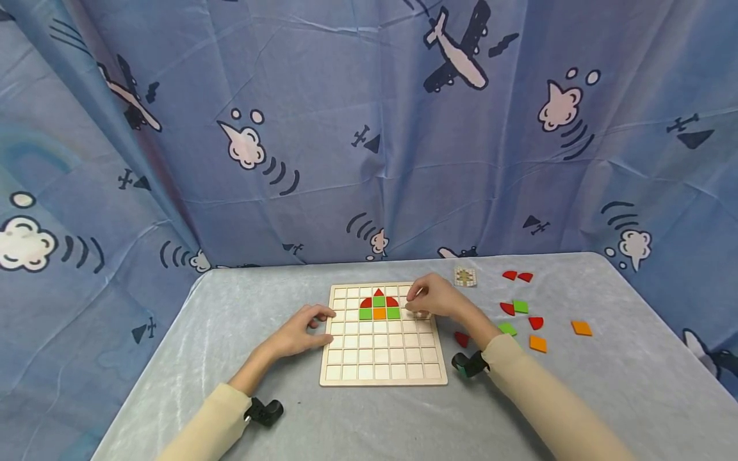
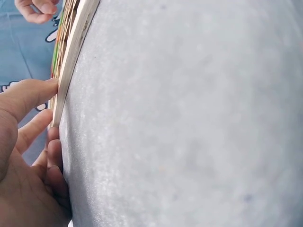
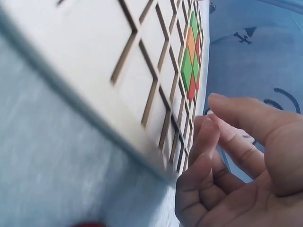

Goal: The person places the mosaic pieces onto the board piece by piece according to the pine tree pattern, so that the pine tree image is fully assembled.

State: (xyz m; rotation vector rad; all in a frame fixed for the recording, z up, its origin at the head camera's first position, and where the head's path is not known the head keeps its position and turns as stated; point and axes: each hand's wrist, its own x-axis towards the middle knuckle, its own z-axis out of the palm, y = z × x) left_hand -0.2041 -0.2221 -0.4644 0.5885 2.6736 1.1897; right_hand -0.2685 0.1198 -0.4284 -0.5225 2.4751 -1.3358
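Observation:
A square wooden grid board [image 1: 382, 376] lies on the table with a small coloured pattern in its upper middle. A red triangle [image 1: 378, 292] tops a green square [image 1: 378, 301], with red quarter-circles [image 1: 366, 303] either side. Below them an orange square [image 1: 379, 313] sits between two green squares [image 1: 366, 314]. My left hand [image 1: 301, 330] rests at the board's left edge, thumb and fingertips touching the rim in the left wrist view. Over the upper right cells hovers my right hand [image 1: 435, 296], its fingers loosely bent and thumb apart from them, nothing visible between.
Right of the board lie loose red quarter-circles [image 1: 536, 323], green squares [image 1: 520, 307] and orange squares [image 1: 582, 328]. One red piece [image 1: 462, 339] is under the right forearm, near the board. A small patterned card [image 1: 465, 276] lies behind the right hand. A blue curtain [image 1: 323, 128] hangs behind the table.

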